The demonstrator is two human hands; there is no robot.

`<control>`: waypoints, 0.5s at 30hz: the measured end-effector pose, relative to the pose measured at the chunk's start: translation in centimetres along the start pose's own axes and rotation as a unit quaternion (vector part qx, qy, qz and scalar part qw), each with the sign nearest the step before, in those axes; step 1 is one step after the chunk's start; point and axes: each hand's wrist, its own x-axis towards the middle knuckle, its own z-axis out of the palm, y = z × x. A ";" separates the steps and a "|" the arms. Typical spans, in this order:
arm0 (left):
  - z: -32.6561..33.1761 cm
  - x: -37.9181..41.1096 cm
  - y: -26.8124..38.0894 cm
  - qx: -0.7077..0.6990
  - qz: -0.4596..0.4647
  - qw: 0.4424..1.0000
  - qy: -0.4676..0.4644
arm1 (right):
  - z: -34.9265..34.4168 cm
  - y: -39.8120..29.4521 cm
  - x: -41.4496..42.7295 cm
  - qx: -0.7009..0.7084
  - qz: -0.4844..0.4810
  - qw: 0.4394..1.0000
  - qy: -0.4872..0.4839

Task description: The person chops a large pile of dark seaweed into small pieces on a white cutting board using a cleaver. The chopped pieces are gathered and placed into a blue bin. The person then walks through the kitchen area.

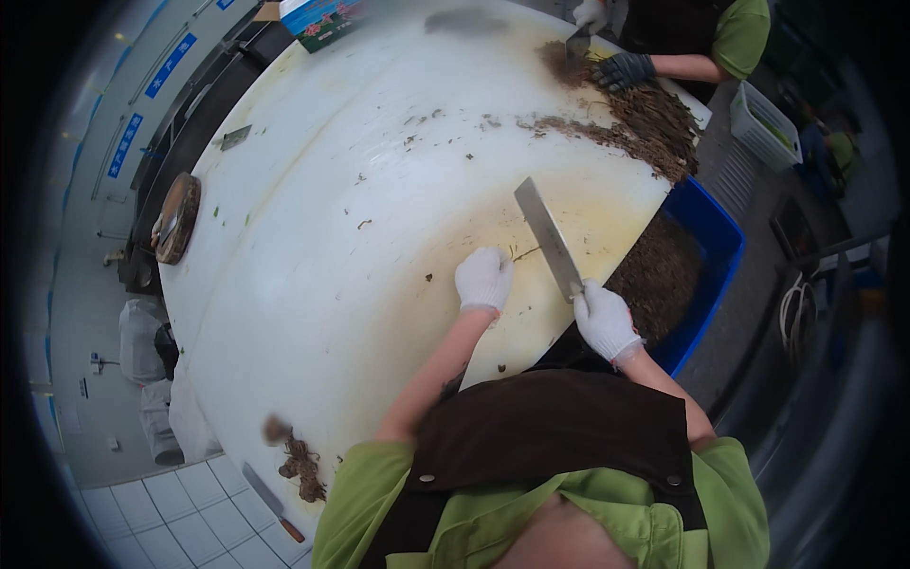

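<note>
My left hand (485, 279), in a white knitted glove, rests low over the white tabletop (341, 299). Its fingers pinch a thin brown stem (526, 254) that sticks out to the right. A cleaver (549, 238) is in my gloved right hand (606, 320), gripped at the handle, with its broad blade slanting up and left. The blade's left edge meets the stem's far end in the picture; whether they touch, I cannot tell. Small dark scraps (429, 277) lie scattered around.
A blue bin (719, 274) holding brown debris stands beside the table's right edge. Beyond it lies a heap of brown stalks (657, 121), where a co-worker's gloved hand (624, 71) rests. A round wooden block (186, 220), a knife (266, 498) and brown root clumps (304, 469) are leftward.
</note>
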 end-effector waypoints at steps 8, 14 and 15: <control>0.0 -2.2 -1.1 0.127 0.016 0.989 0.078 | -3.6 -1.3 -1.8 -0.055 -0.021 0.993 -0.098; 2.9 -1.8 -2.2 0.137 0.051 0.986 0.084 | -2.2 -2.3 -1.4 -0.213 -0.064 0.953 -0.206; 3.4 -1.6 -2.2 0.146 0.055 0.984 0.084 | -2.0 -2.6 -1.2 -0.238 -0.060 0.944 -0.222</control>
